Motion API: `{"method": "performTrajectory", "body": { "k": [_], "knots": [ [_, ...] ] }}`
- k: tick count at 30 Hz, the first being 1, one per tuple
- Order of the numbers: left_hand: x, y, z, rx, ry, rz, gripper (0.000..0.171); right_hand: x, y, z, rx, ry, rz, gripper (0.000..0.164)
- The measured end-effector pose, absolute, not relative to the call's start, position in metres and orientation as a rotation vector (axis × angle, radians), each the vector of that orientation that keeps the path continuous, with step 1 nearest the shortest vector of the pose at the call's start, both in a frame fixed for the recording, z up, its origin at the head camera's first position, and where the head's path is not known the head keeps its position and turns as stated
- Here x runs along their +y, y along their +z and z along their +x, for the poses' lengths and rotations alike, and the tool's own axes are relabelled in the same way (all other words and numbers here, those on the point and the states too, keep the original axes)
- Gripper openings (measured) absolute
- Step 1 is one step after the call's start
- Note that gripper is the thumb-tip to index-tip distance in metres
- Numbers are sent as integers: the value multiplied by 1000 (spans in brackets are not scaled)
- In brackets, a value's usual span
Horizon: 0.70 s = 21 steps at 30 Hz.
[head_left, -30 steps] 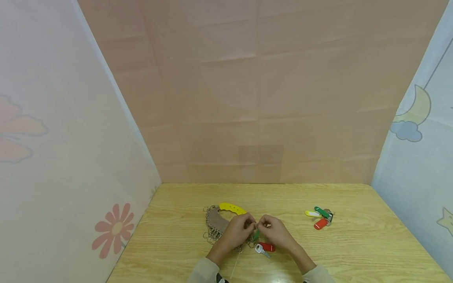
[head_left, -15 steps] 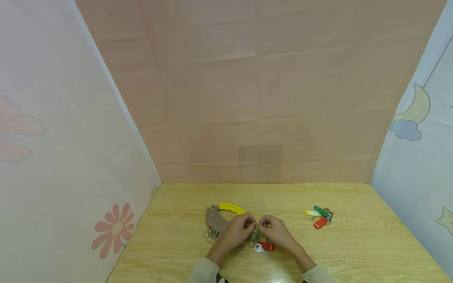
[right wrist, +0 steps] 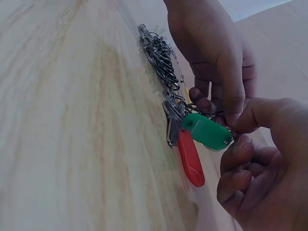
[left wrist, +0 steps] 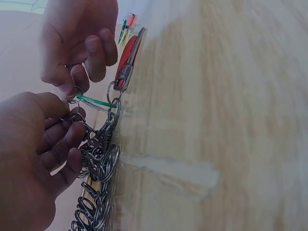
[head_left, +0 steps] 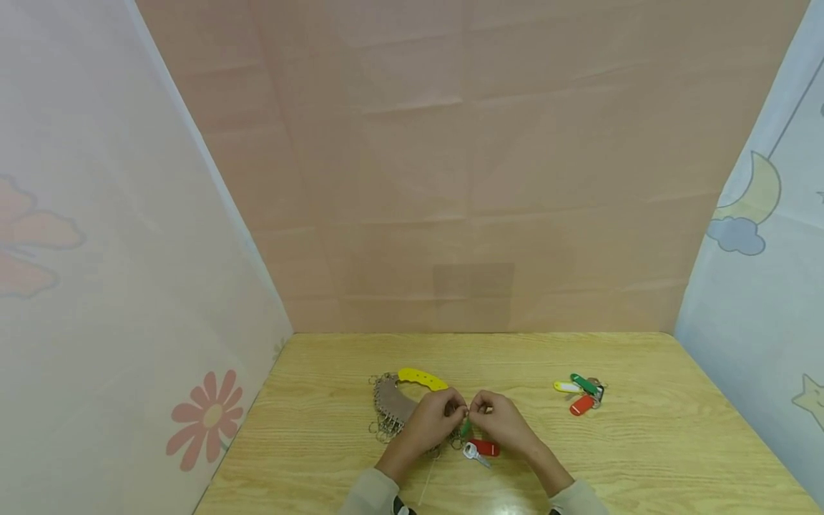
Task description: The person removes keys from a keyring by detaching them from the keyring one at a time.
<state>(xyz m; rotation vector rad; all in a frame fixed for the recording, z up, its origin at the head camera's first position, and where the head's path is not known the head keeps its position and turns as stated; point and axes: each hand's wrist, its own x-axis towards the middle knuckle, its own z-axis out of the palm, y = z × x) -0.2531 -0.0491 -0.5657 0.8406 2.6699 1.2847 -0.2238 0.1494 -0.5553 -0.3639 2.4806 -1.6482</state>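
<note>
Your left hand (head_left: 435,423), right hand (head_left: 503,423): pinching small rings (left wrist: 73,101) at green tag (right wrist: 208,131) | looks unfinished; whether joined, can't tell | tag bunch (head_left: 582,405) on counter (head_left: 656,458) apart, untouched

Soft light falls evenly — glare whitens the near table (head_left: 505,497), wrist views hazy.

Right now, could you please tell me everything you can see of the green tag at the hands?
The green tag is flat and rounded, apparently plastic, with a dark spot near its lower end. It slants, upper end raised off the table, at thin metal rings that the left hand and right hand pinch. Whether it touches the red tag beside it is unclear.
</note>
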Motion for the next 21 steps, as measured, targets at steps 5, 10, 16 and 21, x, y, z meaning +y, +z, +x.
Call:
{"method": "performTrajectory", "body": {
  "k": [5, 10, 16, 21],
  "knots": [
    [-49, -566, -253, 2679, 1283, 842, 8, 150, -553, -223, 2459, -1664, -398, 13],
    [-49, -567, -254, 2688, 1286, 840, 8, 150, -552, -223, 2470, -1657, -400, 14],
    [-50, -567, -253, 2696, 1296, 852, 6, 151, -550, -223, 2490, -1642, -410, 14],
    [-49, -566, -253, 2697, 1294, 829, 5, 152, -549, -223, 2461, -1683, -418, 15]
  ]
}}
